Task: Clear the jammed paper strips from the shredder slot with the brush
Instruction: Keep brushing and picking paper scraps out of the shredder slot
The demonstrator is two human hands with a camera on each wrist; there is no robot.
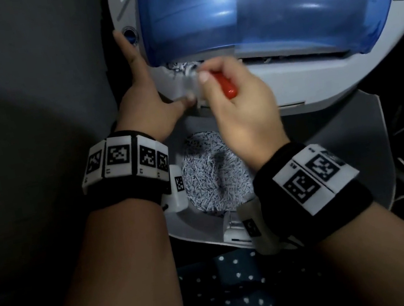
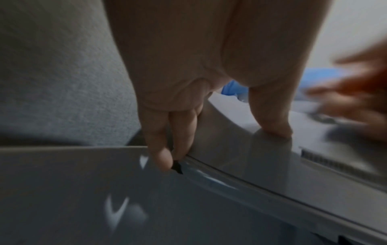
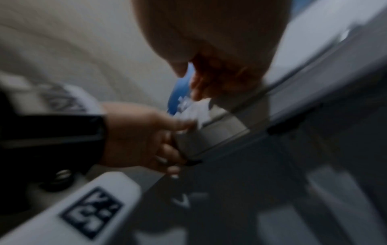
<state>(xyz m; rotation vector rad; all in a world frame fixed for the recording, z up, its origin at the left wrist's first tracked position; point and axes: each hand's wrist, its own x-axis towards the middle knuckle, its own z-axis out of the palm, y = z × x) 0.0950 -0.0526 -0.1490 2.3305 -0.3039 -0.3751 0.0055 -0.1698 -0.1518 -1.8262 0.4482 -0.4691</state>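
Up close, the right hand (image 1: 243, 108) curls its fingers round a glossy red brush handle (image 1: 224, 86), a smooth rounded rod whose blunt end points back toward the wrist; the bristle end at the shredder slot (image 1: 286, 56) is smeared by motion blur, so its shape cannot be told. That grip is clamped on the brush. At the slot's left end a tangle of thin white paper strips (image 1: 181, 69) sticks out beneath the translucent blue plastic cover (image 1: 264, 3), just beside the right fingertips. The left hand (image 1: 146, 108) lies spread against the pale grey, smooth-moulded shredder body (image 1: 330, 78), fingers straight and apart, thumb (image 2: 270, 122) pressed flat on the glossy curved casing, holding nothing. Below both wrists, a round opening shows a heap of fine crinkled shredded paper (image 1: 215, 174). More loose strips lie on top of the blue cover at the upper right.
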